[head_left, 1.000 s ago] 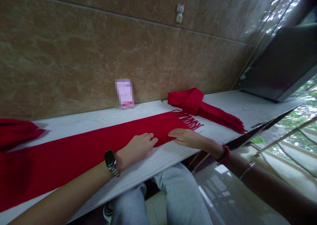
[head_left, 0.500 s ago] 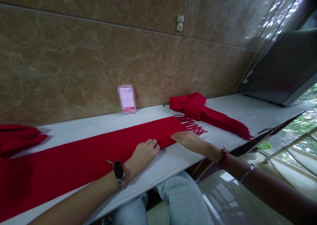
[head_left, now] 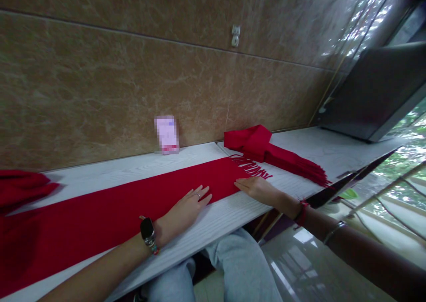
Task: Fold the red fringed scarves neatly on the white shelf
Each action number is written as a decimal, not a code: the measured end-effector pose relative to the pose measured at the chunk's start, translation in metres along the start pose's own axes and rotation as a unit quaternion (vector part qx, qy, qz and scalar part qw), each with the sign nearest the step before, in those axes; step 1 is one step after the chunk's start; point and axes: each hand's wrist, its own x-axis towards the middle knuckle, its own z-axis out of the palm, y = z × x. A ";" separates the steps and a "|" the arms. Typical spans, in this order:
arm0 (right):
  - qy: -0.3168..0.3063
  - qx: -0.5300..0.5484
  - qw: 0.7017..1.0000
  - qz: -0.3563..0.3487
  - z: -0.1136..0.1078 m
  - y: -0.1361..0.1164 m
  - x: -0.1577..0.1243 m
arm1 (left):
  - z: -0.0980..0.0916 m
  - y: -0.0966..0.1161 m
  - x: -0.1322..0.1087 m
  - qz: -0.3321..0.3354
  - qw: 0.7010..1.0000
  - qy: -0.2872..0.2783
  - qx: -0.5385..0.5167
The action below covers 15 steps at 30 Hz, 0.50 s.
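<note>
A long red scarf [head_left: 129,200] lies spread flat along the white table, its fringe [head_left: 254,166] at the right end. My left hand [head_left: 183,211], with a ring and a watch, rests palm down on the scarf's near edge, fingers stretched and slightly apart. Close to the fringed end, my right hand [head_left: 258,189] lies over the near edge, fingers straight and side by side; its fingertips touch the cloth. Behind the fringe sits a second red scarf [head_left: 266,144], folded over itself, its own fringe pointing right. A bunched red cloth [head_left: 25,186] is at the far left.
The white table [head_left: 213,215] runs along a brown marbled wall [head_left: 109,93]. A pale pink packet [head_left: 168,135], blurred out, leans on that wall. At the right end stands a large dark box-shaped object [head_left: 376,91]. Legs in jeans [head_left: 238,266] are below the table's edge.
My left hand has opened from bent fingers to stretched ones, flat on the scarf. My right hand has slid slightly toward the fringe along the near edge. The view has shifted a little.
</note>
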 end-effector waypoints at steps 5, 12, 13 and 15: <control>0.014 0.011 1.000 0.023 0.006 0.000 -0.003 | -0.005 -0.003 -0.007 0.020 0.992 -0.069 -0.105; 0.013 0.060 0.998 -0.013 -0.020 -0.016 0.016 | -0.039 -0.062 0.010 0.025 0.978 -0.023 -0.208; 0.014 0.074 0.997 -0.030 -0.026 -0.022 0.024 | -0.041 -0.078 0.019 -0.021 0.979 0.017 -0.202; 0.016 0.095 0.993 -0.065 -0.036 -0.035 0.042 | -0.040 -0.106 0.038 -0.129 0.969 0.067 -0.202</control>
